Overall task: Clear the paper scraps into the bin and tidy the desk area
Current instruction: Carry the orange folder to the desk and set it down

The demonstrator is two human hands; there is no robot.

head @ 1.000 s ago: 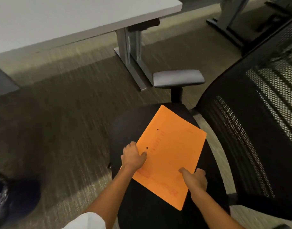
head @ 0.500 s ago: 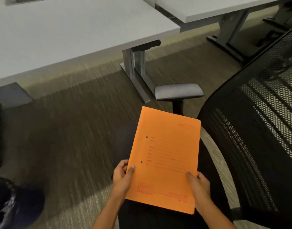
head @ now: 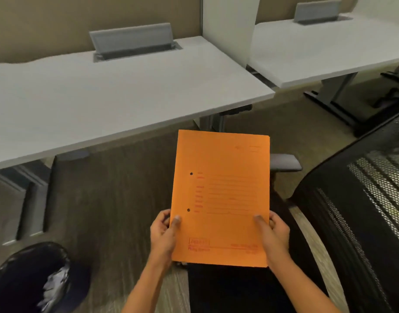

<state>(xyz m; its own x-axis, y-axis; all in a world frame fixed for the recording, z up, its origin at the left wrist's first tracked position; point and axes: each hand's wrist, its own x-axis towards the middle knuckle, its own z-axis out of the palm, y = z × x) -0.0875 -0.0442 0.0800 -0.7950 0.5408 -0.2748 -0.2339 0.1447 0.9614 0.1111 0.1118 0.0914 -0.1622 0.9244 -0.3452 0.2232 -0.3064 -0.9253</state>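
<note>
An orange file folder (head: 221,190) with red print and two punched holes is held up in front of me, above the black chair seat (head: 239,290). My left hand (head: 164,236) grips its lower left edge, thumb on top. My right hand (head: 273,236) grips its lower right edge the same way. A bin lined with a black bag (head: 35,279) stands on the carpet at the lower left. No paper scraps show on the white desk (head: 103,98) ahead.
A black mesh chair back (head: 363,211) fills the right side, with a grey armrest (head: 284,162) behind the folder. A second white desk (head: 329,53) stands at the right, beyond a white divider panel (head: 227,28). Grey cable flaps (head: 130,37) rise from the desks.
Both hands have lifted the orange folder off the chair seat and turned it upright. My view has risen, so the desk tops now show.
</note>
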